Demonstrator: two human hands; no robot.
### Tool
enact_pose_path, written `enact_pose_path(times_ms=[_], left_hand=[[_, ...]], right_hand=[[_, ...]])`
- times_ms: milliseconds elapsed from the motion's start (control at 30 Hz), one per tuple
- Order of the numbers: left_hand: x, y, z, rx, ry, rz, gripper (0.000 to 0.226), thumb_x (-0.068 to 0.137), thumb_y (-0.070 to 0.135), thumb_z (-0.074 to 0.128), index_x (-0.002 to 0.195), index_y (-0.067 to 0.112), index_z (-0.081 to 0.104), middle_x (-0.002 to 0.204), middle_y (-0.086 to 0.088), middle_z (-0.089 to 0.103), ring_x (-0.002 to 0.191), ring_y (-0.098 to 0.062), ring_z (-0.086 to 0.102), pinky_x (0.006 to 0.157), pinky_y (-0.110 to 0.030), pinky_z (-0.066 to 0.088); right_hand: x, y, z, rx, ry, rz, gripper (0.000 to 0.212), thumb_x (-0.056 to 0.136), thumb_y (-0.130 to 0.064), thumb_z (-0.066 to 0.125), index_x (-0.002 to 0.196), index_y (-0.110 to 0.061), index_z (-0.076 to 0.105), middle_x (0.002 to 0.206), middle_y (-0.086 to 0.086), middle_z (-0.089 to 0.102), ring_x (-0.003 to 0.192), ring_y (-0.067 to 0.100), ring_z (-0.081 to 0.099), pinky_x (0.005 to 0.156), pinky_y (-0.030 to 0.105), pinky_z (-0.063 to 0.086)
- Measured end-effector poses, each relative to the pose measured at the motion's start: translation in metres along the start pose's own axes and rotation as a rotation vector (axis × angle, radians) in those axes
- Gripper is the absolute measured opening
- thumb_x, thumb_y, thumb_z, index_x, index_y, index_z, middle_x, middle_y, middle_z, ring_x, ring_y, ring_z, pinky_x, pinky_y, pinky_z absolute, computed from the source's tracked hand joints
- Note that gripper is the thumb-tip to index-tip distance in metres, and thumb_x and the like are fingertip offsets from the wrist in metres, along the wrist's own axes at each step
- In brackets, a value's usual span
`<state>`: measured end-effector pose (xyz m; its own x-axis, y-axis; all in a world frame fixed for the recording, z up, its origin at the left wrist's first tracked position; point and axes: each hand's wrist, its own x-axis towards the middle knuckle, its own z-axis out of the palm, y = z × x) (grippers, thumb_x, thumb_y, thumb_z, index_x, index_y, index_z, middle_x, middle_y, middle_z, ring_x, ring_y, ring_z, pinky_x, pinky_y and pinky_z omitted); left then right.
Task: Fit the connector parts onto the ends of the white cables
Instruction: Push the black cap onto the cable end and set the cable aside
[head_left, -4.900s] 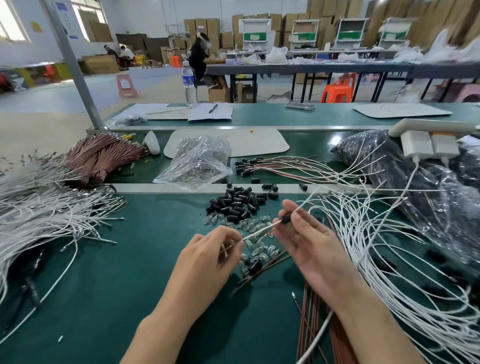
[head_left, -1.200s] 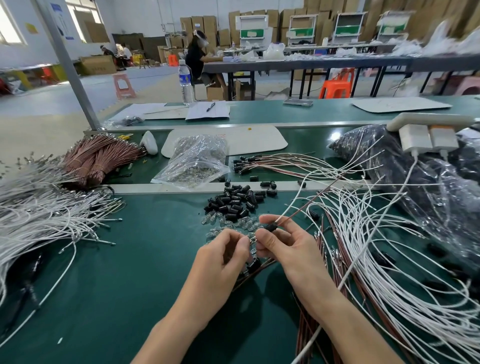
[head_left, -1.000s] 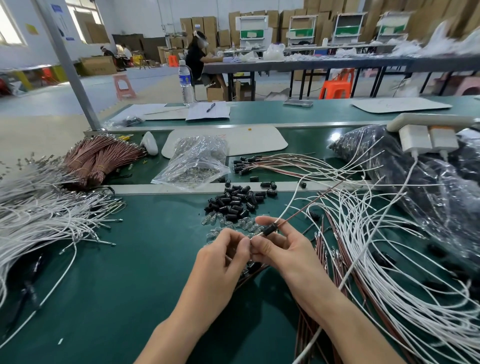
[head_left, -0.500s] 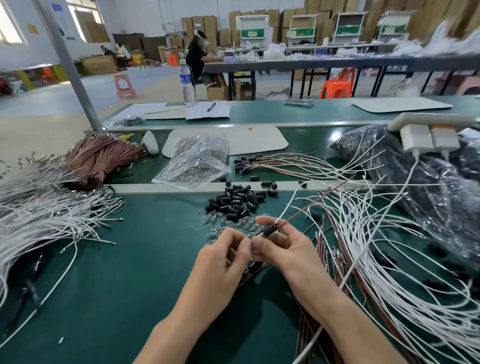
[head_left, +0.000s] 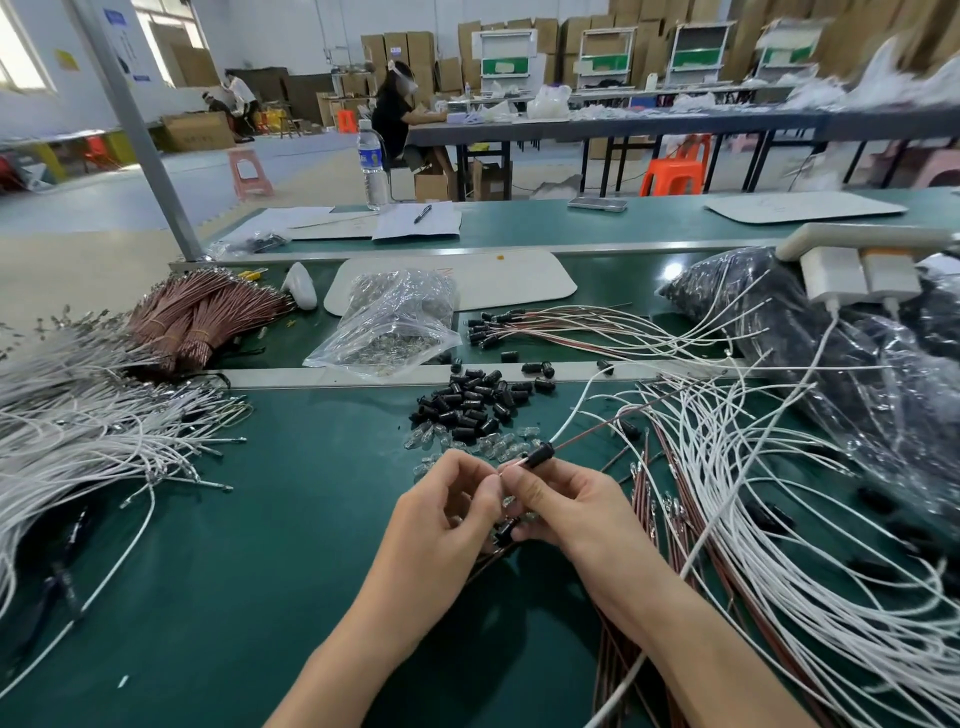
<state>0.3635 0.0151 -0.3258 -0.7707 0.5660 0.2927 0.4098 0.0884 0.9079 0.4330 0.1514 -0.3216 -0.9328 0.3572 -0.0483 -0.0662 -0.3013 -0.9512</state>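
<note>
A black connector sleeve (head_left: 539, 453) sits on a white cable (head_left: 571, 420) above the green table (head_left: 260, 545). The right hand (head_left: 566, 506) pinches it; the left hand (head_left: 447, 512) pinches the wire tip. Behind lies a pile of black sleeves (head_left: 470, 402), in a workshop with cardboard boxes (head_left: 415, 52).

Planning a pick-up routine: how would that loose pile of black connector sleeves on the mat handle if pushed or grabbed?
The black sleeves look small and cylindrical, so they'd probably roll and scatter when pushed; a few strays already lie apart. Probably light and rigid, judging by the one pinched in the right hand.
</note>
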Motion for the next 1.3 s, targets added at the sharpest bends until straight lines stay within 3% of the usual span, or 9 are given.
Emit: enact_pose_path(times_ms=[100,267,400,633,700,800,900,1067,1300], left_hand=[[0.001,-0.004,-0.004,0.071,0.036,0.026,0.012,0.100,0.037,0.056,0.090,0.036,0.062,0.074,0.006,0.066,0.063,-0.020,0.060,0.061,-0.033,0.051],[0.034,-0.021,-0.037,0.482,0.260,-0.035,0.010,0.103,0.032,0.051,0.108,0.031,0.060,0.097,0.013,0.065,0.083,-0.005,0.061,0.078,-0.031,0.052],[0.063,-0.029,-0.049,0.813,0.040,-0.161,0.027,0.105,0.025,0.047,0.129,0.021,0.057,0.125,-0.005,0.057,0.115,-0.024,0.054,0.097,-0.045,0.048],[0.064,-0.024,-0.045,1.047,-0.053,-0.046,0.030,0.106,0.021,0.041,0.134,0.018,0.051,0.124,-0.003,0.056,0.114,-0.022,0.051,0.092,-0.039,0.048],[0.058,-0.017,-0.042,0.857,0.004,0.036,0.031,0.106,0.023,0.044,0.136,0.020,0.054,0.115,0.001,0.055,0.107,-0.015,0.054,0.089,-0.031,0.047],[0.038,0.003,-0.021,0.206,0.132,0.074,0.016,0.101,0.028,0.058,0.109,0.039,0.067,0.098,0.014,0.064,0.083,0.000,0.059,0.075,-0.014,0.045],[0.021,0.014,0.006,-0.209,0.154,0.017,0.013,0.091,0.033,0.066,0.102,0.035,0.071,0.083,0.008,0.067,0.074,-0.008,0.059,0.069,-0.020,0.051],[0.012,0.012,0.022,-0.347,0.155,-0.068,0.014,0.095,0.009,0.064,0.106,0.017,0.069,0.093,0.002,0.077,0.089,-0.008,0.072,0.079,-0.016,0.053],[0.010,0.011,0.024,-0.282,0.128,-0.045,0.015,0.094,0.008,0.067,0.104,0.020,0.069,0.096,0.004,0.076,0.092,-0.010,0.072,0.081,-0.018,0.054]], right_hand=[[0.002,0.001,-0.002,-0.003,0.022,-0.019,0.015,0.079,-0.030,0.077,0.086,-0.018,0.081,0.075,0.000,0.069,0.071,0.009,0.064,0.063,0.021,0.056],[0.003,-0.005,-0.008,0.164,0.105,0.036,0.015,0.074,-0.027,0.079,0.079,-0.013,0.081,0.079,0.005,0.071,0.071,0.012,0.067,0.061,0.020,0.057],[0.002,-0.011,-0.010,0.291,0.111,0.096,0.013,0.074,-0.019,0.076,0.077,-0.008,0.080,0.078,0.007,0.070,0.068,0.012,0.067,0.058,0.021,0.058],[0.000,-0.017,-0.014,0.428,0.110,0.152,0.023,0.077,-0.015,0.074,0.093,0.002,0.071,0.080,0.008,0.070,0.066,0.013,0.067,0.057,0.021,0.059],[0.000,-0.017,-0.015,0.440,0.108,0.162,0.025,0.077,-0.016,0.074,0.094,0.002,0.071,0.079,0.008,0.070,0.066,0.013,0.067,0.057,0.021,0.059],[0.003,-0.016,-0.014,0.451,0.110,0.161,0.023,0.075,-0.017,0.076,0.090,0.000,0.072,0.078,0.007,0.070,0.065,0.012,0.067,0.057,0.020,0.058],[0.005,-0.013,-0.012,0.469,0.101,0.152,0.018,0.071,-0.017,0.077,0.082,-0.003,0.075,0.077,0.007,0.071,0.065,0.011,0.068,0.056,0.020,0.058],[0.008,-0.009,-0.014,0.454,0.097,0.139,0.014,0.072,-0.019,0.079,0.079,-0.007,0.080,0.078,0.006,0.073,0.065,0.010,0.069,0.058,0.019,0.057],[0.010,-0.008,-0.012,0.448,0.085,0.139,0.014,0.069,-0.021,0.080,0.075,-0.009,0.080,0.075,0.005,0.073,0.064,0.009,0.069,0.058,0.018,0.057]])
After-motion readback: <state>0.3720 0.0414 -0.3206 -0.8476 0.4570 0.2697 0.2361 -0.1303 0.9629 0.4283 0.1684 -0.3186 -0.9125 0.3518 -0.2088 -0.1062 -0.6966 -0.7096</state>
